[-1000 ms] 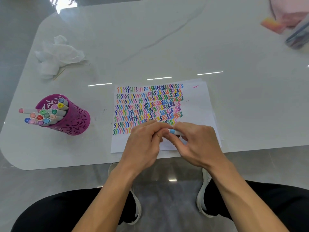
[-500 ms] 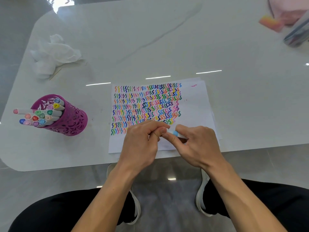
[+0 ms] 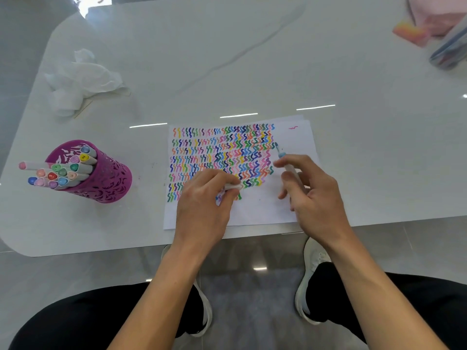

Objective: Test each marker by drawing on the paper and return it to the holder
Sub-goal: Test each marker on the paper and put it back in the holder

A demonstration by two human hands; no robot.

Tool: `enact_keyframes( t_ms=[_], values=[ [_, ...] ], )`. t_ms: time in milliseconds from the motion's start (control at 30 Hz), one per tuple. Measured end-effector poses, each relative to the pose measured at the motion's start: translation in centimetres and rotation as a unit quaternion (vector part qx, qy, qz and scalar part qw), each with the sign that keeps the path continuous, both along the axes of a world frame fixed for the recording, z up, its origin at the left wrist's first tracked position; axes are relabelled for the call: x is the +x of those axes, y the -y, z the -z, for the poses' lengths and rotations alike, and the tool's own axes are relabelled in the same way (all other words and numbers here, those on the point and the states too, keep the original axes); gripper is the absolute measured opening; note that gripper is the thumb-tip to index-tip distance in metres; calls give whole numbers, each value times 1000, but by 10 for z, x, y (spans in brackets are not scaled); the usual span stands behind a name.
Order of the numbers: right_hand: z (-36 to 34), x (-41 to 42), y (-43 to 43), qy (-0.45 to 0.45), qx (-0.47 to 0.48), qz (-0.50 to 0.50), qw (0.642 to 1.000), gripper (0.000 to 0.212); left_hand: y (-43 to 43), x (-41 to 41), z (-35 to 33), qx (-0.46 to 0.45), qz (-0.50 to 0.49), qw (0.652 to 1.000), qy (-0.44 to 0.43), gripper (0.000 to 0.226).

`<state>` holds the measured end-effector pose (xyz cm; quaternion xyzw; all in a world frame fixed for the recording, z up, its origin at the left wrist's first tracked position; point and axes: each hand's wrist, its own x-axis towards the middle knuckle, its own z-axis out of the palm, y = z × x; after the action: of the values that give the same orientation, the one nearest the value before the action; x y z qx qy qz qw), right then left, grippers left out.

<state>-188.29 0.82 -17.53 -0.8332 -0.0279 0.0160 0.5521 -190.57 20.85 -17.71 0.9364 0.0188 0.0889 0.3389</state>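
Observation:
A white sheet of paper (image 3: 293, 203) lies near the table's front edge, covered in rows of coloured squiggles. My right hand (image 3: 310, 195) holds an uncapped light blue marker (image 3: 284, 160), tip pointing up-left at the right end of the squiggle rows. My left hand (image 3: 202, 200) rests on the lower part of the paper and pinches the marker's white cap (image 3: 232, 186). A purple cut-out holder (image 3: 106, 180) stands at the left, filled with several capped markers (image 3: 63, 170).
Crumpled white tissue (image 3: 80, 79) lies at the back left of the white table (image 3: 252, 59). A pink item (image 3: 414, 31) and a clear pouch (image 3: 452, 49) sit at the far right corner. My knees and white shoes show below the table edge.
Both hands held the capped marker together low on the paper. Now the cap is off in my left hand, and my right hand has moved up and right with the marker.

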Motion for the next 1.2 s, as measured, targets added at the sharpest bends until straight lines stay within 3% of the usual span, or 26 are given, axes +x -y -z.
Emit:
enact_keyframes(
  t_ms=[200,300,533,700,833,1200],
  values=[
    [2,0,-1,-63,131,-18,989,44,-5,-1,5,35,-3,999,-24,14],
    [3,0,-1,-64,111,-31,991,51,-6,0,4,30,12,998,-57,15],
    [11,-2,-4,-25,6,-10,1000,25,-5,0,4,26,11,997,-73,14],
    [7,-3,-8,-38,74,46,995,28,-6,1,5,21,11,997,-74,15],
    [11,-3,-8,-49,106,71,991,4,-8,1,5,22,8,997,-77,16],
    [18,0,-9,-74,73,88,991,18,-8,2,7,25,9,997,-71,15]
  ],
)
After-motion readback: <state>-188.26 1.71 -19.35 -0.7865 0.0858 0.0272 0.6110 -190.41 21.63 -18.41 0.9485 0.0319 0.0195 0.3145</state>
